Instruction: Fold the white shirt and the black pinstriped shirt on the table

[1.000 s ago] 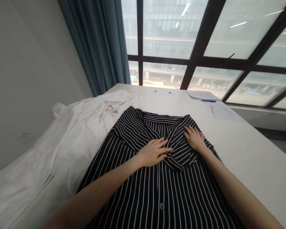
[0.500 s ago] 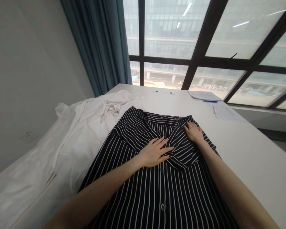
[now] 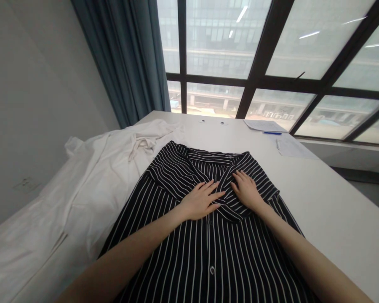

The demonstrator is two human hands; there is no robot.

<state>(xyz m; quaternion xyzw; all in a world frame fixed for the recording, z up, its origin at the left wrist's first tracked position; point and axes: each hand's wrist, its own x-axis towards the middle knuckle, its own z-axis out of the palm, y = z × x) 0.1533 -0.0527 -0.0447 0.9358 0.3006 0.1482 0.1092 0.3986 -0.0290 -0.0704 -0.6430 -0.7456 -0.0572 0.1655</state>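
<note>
A black shirt with white stripes [image 3: 183, 244] lies spread on the white table, its collar end toward the window and its buttoned front facing up. My left hand [image 3: 199, 201] rests on the shirt just below the neck opening, fingers spread and flat across the overlapping front. On the right chest part of the shirt lies my right hand [image 3: 246, 191], palm down with its fingers stretched out, a little to the right of the left hand. Both hands touch the fabric without gripping it. The shirt's lower end runs out of view at the bottom.
White cloth [image 3: 91, 181] lies crumpled along the table's left side, beside the shirt. Toward the window, papers [image 3: 265, 126] and a blue pen [image 3: 272, 133] lie on the white table [image 3: 328, 210]. A blue curtain [image 3: 132, 54] hangs at the back left.
My right hand has slid from the shirt's right shoulder edge inward and toward me, onto the chest. My left hand stays in place on the fabric. The view has shifted slightly.
</note>
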